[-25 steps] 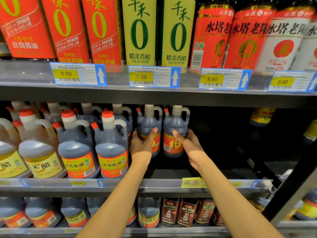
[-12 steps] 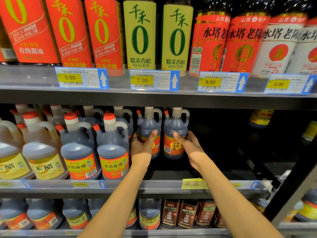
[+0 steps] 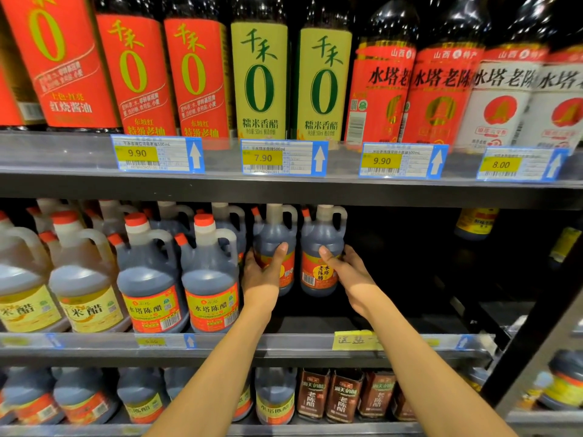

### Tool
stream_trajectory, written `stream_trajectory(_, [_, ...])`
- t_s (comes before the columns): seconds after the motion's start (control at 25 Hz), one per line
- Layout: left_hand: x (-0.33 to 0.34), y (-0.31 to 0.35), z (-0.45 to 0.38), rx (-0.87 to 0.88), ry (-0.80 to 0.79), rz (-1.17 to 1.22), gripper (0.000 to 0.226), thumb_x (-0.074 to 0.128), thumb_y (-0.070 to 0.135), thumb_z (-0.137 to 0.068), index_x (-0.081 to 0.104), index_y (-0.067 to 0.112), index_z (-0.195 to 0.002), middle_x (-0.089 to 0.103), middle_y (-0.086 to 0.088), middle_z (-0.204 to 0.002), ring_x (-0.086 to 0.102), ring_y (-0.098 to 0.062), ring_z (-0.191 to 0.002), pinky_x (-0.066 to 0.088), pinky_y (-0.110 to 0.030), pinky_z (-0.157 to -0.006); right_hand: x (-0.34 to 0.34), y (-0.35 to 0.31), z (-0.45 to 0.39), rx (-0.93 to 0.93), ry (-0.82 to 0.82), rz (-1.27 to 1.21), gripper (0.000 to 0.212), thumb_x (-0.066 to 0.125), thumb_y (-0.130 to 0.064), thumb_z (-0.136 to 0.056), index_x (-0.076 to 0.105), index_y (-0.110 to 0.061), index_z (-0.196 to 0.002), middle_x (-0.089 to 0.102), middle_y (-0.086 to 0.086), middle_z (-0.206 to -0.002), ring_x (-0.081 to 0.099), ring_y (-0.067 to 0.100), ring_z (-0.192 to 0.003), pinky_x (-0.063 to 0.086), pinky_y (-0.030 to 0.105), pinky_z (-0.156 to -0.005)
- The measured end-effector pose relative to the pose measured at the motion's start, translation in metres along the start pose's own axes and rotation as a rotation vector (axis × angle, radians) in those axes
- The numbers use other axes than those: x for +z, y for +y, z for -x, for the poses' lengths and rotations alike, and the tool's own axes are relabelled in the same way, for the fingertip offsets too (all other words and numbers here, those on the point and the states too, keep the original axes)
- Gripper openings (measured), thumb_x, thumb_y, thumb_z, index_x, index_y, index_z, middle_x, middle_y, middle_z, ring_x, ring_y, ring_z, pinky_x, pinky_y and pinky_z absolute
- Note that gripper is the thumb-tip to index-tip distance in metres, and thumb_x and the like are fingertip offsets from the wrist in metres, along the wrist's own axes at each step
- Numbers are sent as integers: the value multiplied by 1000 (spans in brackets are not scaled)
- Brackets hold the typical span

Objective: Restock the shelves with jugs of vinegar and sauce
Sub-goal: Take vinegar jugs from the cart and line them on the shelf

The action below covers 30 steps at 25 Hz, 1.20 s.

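Middle shelf (image 3: pixel 284 343), rear centre: two dark vinegar jugs side by side, upright, handles to the right, red-orange labels facing out

Left jug (image 3: pixel 273 234): left hand (image 3: pixel 263 274) wrapped round its lower body, thumb up across the front, over part of the label; grip closed on this jug

Right jug (image 3: pixel 321 244): right hand (image 3: pixel 345 272) against its right side, thumb on the label front, fingers behind; grip closed on this jug. Whether either jug base rests on the shelf cannot be told

To the left, same shelf: two larger dark jugs (image 3: pixel 178 279) with red caps at the front edge, more of the kind behind them; further left, two pale rice vinegar jugs (image 3: pixel 56 279) with yellow labels

To the right of the held jugs: dark open shelf space; a yellow-labelled bottle (image 3: pixel 476 222) at the far back

Shelf edge: yellow handwritten tag (image 3: pixel 355 340) below the right forearm

Top shelf (image 3: pixel 284 184): tall bottles in a row, red labels at left, two green-yellow labels (image 3: pixel 291 83) at centre, red then white labels at right; price tags (image 3: pixel 284 157) reading 9.90, 7.90, 9.90, 8.00

Bottom shelf: dark jugs at left and centre, brown-labelled bottles (image 3: pixel 344 395) right of centre
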<state>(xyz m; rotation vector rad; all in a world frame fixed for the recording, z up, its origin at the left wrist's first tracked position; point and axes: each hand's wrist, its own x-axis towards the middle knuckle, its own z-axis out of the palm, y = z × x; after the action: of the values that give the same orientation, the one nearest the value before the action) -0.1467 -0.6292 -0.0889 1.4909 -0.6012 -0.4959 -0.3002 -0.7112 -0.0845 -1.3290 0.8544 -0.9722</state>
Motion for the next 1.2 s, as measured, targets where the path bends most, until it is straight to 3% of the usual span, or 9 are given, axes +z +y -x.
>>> stream_trajectory(0.44, [-1,4,6,-31,21,-30,89,72,58,-85,41,10,-153,48,-14,-156,44,-37,-144,35,-43,-115,4,3,2,9,26,143,70,71,-54,-89,42,-30,-147,57,-6,-128,56,16,-115,48,34,-93])
stream_trajectory(0.6, [-7,7,18,6,0,-158,79,64,57,-93,44,6,-150,51,-18,-152,47,-39,-140,36,-40,-112,4,1,2,-14,104,281,69,73,-48,-90,45,-20,-147,61,4,-139,60,29,-128,52,43,-102])
stream_trajectory(0.72, [-12,14,34,122,17,-304,56,60,47,-99,55,4,-133,64,-19,-131,59,-37,-122,38,-29,-92,0,-2,12,-66,97,387,68,73,-36,-94,43,-16,-152,62,7,-142,59,30,-131,50,47,-109])
stream_trajectory(0.84, [-24,20,49,175,-38,-327,36,64,36,-99,60,8,-121,66,-8,-109,61,-28,-100,40,-28,-85,-5,-6,32,-73,45,357,65,72,-22,-96,41,-15,-153,61,0,-135,57,26,-132,47,43,-112])
stream_trajectory(0.92, [-37,21,57,140,-125,-458,26,62,33,-99,61,8,-98,63,-2,-87,58,-26,-80,43,-31,-74,-9,-7,47,-63,15,398,58,73,-28,-95,46,-22,-146,63,-6,-128,61,21,-123,50,39,-104])
stream_trajectory(1.0, [-56,21,65,150,-237,-599,36,58,41,-101,51,12,-81,56,0,-76,54,-22,-69,44,-39,-66,-9,-12,68,-53,-26,589,49,71,-46,-93,57,-19,-132,68,3,-126,66,9,-101,54,37,-90])
stream_trajectory(1.08, [-76,22,75,206,-410,-699,40,51,51,-103,57,12,-111,63,-2,-109,61,-22,-96,50,-42,-88,-6,-16,86,-97,-65,717,69,67,-58,-92,56,-5,-134,61,10,-138,60,-1,-101,49,19,-82])
stream_trajectory(1.16, [-102,24,84,263,-541,-773,69,48,54,-104,32,13,-157,38,-4,-161,37,-24,-147,34,-38,-118,8,-24,106,-132,-128,794,83,63,-61,-93,41,-8,-153,46,6,-157,56,15,-129,36,16,-97])
stream_trajectory(1.2, [-115,26,89,303,-568,-791,75,48,54,-104,21,15,-163,26,-2,-168,26,-22,-154,27,-37,-121,16,-26,116,-150,-156,810,86,62,-61,-94,33,-13,-159,37,3,-164,44,21,-144,30,21,-104])
